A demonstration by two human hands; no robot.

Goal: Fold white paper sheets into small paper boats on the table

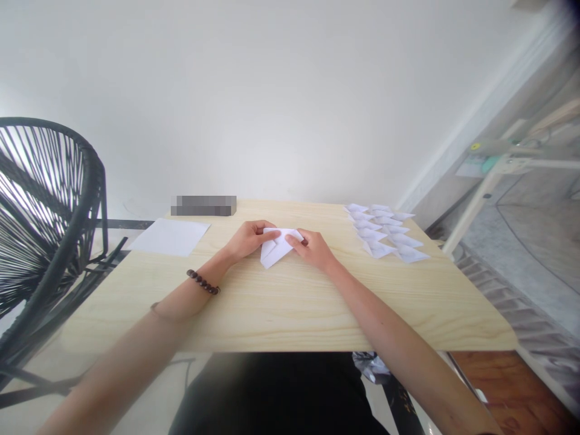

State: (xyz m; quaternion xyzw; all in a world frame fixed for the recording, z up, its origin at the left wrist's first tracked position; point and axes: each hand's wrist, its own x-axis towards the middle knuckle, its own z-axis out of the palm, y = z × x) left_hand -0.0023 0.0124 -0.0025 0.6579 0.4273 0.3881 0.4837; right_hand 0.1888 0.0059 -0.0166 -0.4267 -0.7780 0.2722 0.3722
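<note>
Between my two hands, over the middle of the table, is a folded piece of white paper point(274, 254) with a point toward me and a fold line across its left part. My left hand point(250, 239) grips its left upper edge, thumb on top and fingers behind. On the right upper corner, my right hand point(313, 246) pinches the paper the same way, the thumb lying on its face. The fingertips under the paper are hidden. A dark bead bracelet point(203, 282) circles my left wrist.
White sheets point(170, 237) lie at the table's left edge. Several folded paper pieces point(378, 249) stand in rows at the right. A pixelated dark object point(203, 206) sits at the back left of the wooden table point(281, 320). A black woven chair point(49, 241) stands left.
</note>
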